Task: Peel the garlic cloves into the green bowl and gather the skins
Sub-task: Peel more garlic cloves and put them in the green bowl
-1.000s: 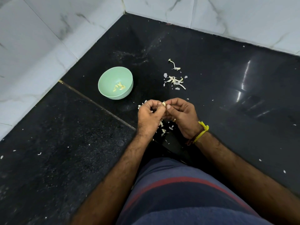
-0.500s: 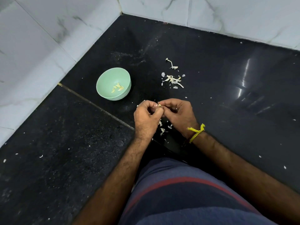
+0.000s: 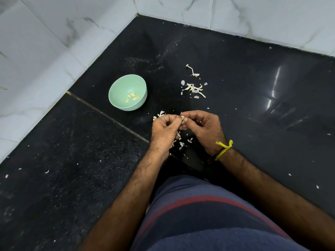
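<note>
My left hand [image 3: 165,130] and my right hand [image 3: 204,129] meet over the black floor, and both pinch one small garlic clove [image 3: 182,118] between thumb and fingertips. Most of the clove is hidden by the fingers. A green bowl [image 3: 116,95] stands to the upper left of my hands with several peeled cloves [image 3: 132,97] inside. A loose pile of garlic skins [image 3: 194,88] lies beyond my hands. More skins [image 3: 182,144] lie under and between my wrists, and a few skins [image 3: 160,114] poke out past my left knuckles.
A dry garlic stem [image 3: 192,71] lies past the skin pile. The black stone floor [image 3: 253,98] meets white marble walls [image 3: 45,51] at left and back. Small skin flecks dot the floor. My striped shorts [image 3: 208,214] fill the bottom of the view.
Both hands stay together on the clove, with only small finger shifts. The view moved slightly.
</note>
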Demonstrator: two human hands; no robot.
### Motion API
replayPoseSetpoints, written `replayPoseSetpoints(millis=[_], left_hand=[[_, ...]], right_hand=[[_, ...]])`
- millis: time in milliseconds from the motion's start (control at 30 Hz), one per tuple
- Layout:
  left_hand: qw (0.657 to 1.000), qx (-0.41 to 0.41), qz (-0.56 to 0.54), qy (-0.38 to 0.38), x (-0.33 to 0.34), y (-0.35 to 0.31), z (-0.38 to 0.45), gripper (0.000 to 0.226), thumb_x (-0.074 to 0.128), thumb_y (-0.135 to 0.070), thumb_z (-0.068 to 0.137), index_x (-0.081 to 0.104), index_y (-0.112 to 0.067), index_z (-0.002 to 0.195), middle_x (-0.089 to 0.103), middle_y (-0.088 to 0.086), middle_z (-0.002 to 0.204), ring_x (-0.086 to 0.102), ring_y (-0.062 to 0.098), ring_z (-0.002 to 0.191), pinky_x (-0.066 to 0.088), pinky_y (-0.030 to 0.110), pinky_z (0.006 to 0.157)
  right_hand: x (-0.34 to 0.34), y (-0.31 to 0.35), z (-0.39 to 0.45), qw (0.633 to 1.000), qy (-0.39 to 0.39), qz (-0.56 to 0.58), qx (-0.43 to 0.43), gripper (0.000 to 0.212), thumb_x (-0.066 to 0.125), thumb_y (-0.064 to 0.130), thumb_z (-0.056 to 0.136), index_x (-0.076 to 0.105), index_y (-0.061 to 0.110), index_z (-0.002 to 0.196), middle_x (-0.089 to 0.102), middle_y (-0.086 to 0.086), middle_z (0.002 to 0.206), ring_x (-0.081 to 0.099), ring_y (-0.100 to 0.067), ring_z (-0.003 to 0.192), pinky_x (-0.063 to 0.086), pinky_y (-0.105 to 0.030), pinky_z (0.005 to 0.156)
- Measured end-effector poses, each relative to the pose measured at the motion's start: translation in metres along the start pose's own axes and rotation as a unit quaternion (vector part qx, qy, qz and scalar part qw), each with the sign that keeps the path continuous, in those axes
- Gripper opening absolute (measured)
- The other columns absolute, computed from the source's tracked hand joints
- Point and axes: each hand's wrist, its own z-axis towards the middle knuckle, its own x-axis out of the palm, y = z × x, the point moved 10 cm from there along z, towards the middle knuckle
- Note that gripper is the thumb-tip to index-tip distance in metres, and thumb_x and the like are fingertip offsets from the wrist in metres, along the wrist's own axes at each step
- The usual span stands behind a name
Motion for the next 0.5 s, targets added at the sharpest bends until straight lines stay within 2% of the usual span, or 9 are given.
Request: replayPoseSetpoints(millis=[100, 200, 267, 333, 433, 500], left_hand=[[1.0, 0.014, 0.004, 0.001, -0.004, 0.001, -0.002, 0.012, 0.067, -0.011, 0.094, 0.073, -0.001, 0.091, 0.072, -0.005, 0.07, 0.066, 0.003, 0.065, 0.047, 0.019, 0.055], [0.999, 0.033, -0.018, -0.003, -0.007, -0.003, -0.006, 0.013, 0.064, -0.009, 0.097, 0.072, 0.0, 0.096, 0.073, 0.005, 0.079, 0.07, 0.011, 0.072, 0.052, 0.022, 0.06], [0.998, 0.058, -0.027, -0.002, -0.008, -0.007, -0.008, 0.013, 0.07, -0.01, 0.094, 0.071, 0.003, 0.098, 0.075, 0.013, 0.085, 0.073, 0.016, 0.075, 0.057, 0.023, 0.068], [0.997, 0.077, -0.023, -0.001, -0.01, -0.009, -0.007, 0.015, 0.076, -0.011, 0.089, 0.072, 0.001, 0.098, 0.076, 0.014, 0.089, 0.075, 0.019, 0.077, 0.059, 0.026, 0.072], [0.996, 0.084, -0.023, 0.005, -0.01, -0.008, -0.006, 0.012, 0.075, -0.005, 0.088, 0.074, 0.003, 0.096, 0.075, 0.007, 0.083, 0.073, 0.012, 0.073, 0.057, 0.021, 0.069], [0.996, 0.086, -0.025, 0.007, -0.01, -0.007, -0.005, 0.011, 0.073, -0.003, 0.09, 0.073, 0.006, 0.096, 0.075, 0.006, 0.083, 0.072, 0.01, 0.072, 0.055, 0.019, 0.069]], right_hand=[[0.0, -0.001, 0.0, 1.0, 0.002, -0.005, 0.0, 0.019, 0.067, -0.001, 0.09, 0.065, -0.003, 0.109, 0.074, -0.017, 0.087, 0.073, -0.029, 0.076, 0.06, -0.033, 0.076], [0.0, -0.001, 0.002, 1.0, 0.003, -0.019, -0.006, 0.021, 0.067, -0.001, 0.09, 0.061, -0.002, 0.11, 0.074, -0.017, 0.087, 0.073, -0.031, 0.078, 0.06, -0.032, 0.076], [0.002, 0.0, 0.002, 0.999, 0.008, -0.028, -0.014, 0.022, 0.067, -0.002, 0.09, 0.059, -0.003, 0.111, 0.073, -0.018, 0.085, 0.073, -0.029, 0.079, 0.059, -0.03, 0.075], [0.005, 0.0, 0.001, 0.999, 0.015, -0.042, -0.022, 0.023, 0.067, 0.0, 0.09, 0.059, -0.002, 0.112, 0.073, -0.016, 0.084, 0.073, -0.028, 0.079, 0.061, -0.035, 0.076], [0.005, -0.002, 0.001, 0.998, 0.02, -0.06, -0.025, 0.023, 0.069, 0.002, 0.09, 0.06, 0.0, 0.111, 0.073, -0.013, 0.084, 0.073, -0.029, 0.08, 0.06, -0.046, 0.08], [0.005, -0.003, 0.0, 0.998, 0.021, -0.061, -0.025, 0.023, 0.069, 0.001, 0.089, 0.06, 0.0, 0.111, 0.073, -0.013, 0.084, 0.073, -0.03, 0.08, 0.06, -0.047, 0.08]])
